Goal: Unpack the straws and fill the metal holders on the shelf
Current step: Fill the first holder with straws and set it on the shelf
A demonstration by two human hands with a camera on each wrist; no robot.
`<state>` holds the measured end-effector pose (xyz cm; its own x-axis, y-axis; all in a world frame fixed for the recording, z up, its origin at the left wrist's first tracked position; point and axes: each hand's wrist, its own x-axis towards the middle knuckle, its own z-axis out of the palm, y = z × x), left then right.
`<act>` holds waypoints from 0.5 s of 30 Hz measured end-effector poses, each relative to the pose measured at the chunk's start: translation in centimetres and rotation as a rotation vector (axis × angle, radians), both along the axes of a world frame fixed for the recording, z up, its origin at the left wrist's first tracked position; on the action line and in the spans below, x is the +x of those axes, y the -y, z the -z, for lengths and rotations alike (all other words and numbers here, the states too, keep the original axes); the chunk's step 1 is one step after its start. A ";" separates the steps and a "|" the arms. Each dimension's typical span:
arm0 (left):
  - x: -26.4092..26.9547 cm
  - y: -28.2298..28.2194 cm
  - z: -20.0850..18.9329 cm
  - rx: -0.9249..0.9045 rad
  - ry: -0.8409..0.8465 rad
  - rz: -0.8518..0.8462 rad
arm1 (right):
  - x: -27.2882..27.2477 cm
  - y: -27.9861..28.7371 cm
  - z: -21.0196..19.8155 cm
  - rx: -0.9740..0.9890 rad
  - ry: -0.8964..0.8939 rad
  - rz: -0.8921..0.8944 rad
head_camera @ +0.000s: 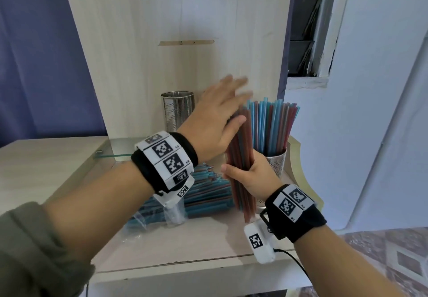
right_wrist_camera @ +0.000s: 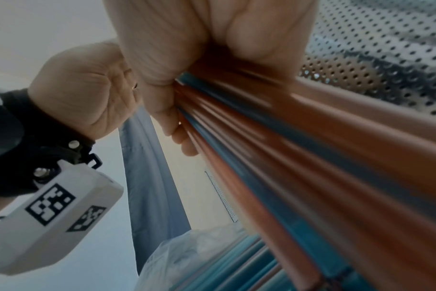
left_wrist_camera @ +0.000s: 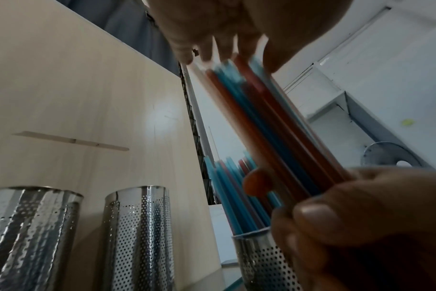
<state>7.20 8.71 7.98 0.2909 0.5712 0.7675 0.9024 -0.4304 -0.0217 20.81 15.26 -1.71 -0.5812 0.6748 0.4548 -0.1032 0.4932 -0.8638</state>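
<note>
The left hand's straight fingers point(head_camera: 234, 90) are motion-blurred in the head view and hide the top of the red and blue straw bundle point(head_camera: 240, 157), the left wrist covers part of the bagged blue straws point(head_camera: 208, 192), and a second perforated metal holder shows only from the left wrist view point(left_wrist_camera: 139, 236).

Upright straw bundle point(head_camera: 240, 157) (red/blue)

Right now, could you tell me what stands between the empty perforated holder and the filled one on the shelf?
In the head view, the left hand and the straw bundle that the right hand grips.
</note>
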 end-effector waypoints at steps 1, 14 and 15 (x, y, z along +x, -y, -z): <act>0.2 0.3 0.1 0.051 0.068 -0.013 | 0.1 0.0 0.0 -0.003 -0.001 -0.005; 2.1 -0.6 0.3 -0.185 0.643 0.331 | 2.9 -0.2 -1.9 -0.004 -0.039 0.065; 1.9 -1.1 0.8 -0.211 0.708 0.302 | 3.6 -0.2 -2.8 -0.013 -0.071 0.071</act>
<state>9.07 9.80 7.18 -0.0600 0.6995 0.7121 0.5148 -0.5895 0.6225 24.38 15.51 1.07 -0.4985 0.7193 0.4838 -0.1299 0.4898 -0.8621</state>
